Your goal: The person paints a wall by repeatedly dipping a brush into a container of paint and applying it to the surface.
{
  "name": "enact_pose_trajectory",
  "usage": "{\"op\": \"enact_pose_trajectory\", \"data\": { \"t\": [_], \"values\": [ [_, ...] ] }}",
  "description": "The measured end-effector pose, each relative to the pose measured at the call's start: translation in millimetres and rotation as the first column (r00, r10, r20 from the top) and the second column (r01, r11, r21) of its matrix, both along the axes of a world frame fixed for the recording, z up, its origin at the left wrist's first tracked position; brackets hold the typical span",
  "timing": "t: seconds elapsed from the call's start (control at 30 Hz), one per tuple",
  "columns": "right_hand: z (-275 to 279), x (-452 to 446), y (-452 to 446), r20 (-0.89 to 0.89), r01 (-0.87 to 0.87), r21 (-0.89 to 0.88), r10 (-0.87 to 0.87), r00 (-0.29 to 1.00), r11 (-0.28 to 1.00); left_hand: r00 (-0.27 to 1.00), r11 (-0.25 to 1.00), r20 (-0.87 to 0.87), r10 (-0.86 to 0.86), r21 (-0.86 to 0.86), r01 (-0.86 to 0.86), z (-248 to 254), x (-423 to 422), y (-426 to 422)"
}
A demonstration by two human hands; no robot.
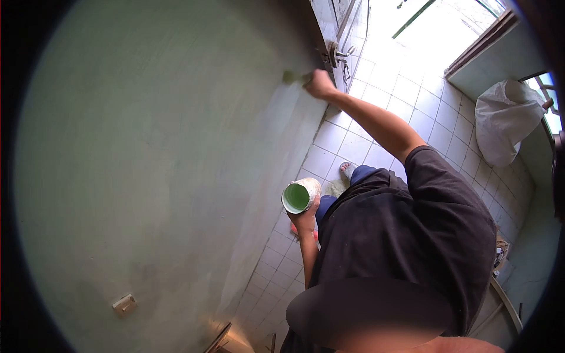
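My left hand (304,219) grips a white paint bucket (312,187), tilted so that its mouth faces me. Light green paint (296,197) coats the inside. Up ahead, my right hand (321,85) is closed around a paintbrush (291,77), its bristles at the pale green wall (147,147) near the door edge. Motion blurs the brush, so its exact contact with the wall is hard to make out. A paler, wet-looking patch shows on the wall just below the bristles.
An open door with a metal handle (338,54) stands just beyond my right hand. White tiles (356,144) cover the floor. A white sack (500,120) hangs or stands at the right. Low on the wall is a switch plate (124,305).
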State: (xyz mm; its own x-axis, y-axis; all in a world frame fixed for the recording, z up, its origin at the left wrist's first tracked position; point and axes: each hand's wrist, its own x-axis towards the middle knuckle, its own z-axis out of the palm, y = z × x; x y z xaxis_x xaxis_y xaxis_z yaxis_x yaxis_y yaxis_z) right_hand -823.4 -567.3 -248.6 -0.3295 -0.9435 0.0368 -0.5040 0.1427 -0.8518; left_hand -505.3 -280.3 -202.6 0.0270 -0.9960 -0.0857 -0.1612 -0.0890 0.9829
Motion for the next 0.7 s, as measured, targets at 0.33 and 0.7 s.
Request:
{"op": "enact_pose_trajectory", "data": {
  "t": [0.33, 0.7],
  "values": [
    [35.3, 143.7, 87.6, 0.108, -0.352, 0.076, 0.343, 0.933, 0.933, 0.999, 0.999, 0.003, 0.032, 0.041, -0.032, 6.0, -4.1, 3.2],
    [47.7, -14.9, -7.3, -0.042, 0.218, 0.080, -0.215, 0.976, 0.973, 0.998, 0.998, 0.000, 0.055, -0.024, -0.055, 6.3, -6.4, 8.1]
  ]
}}
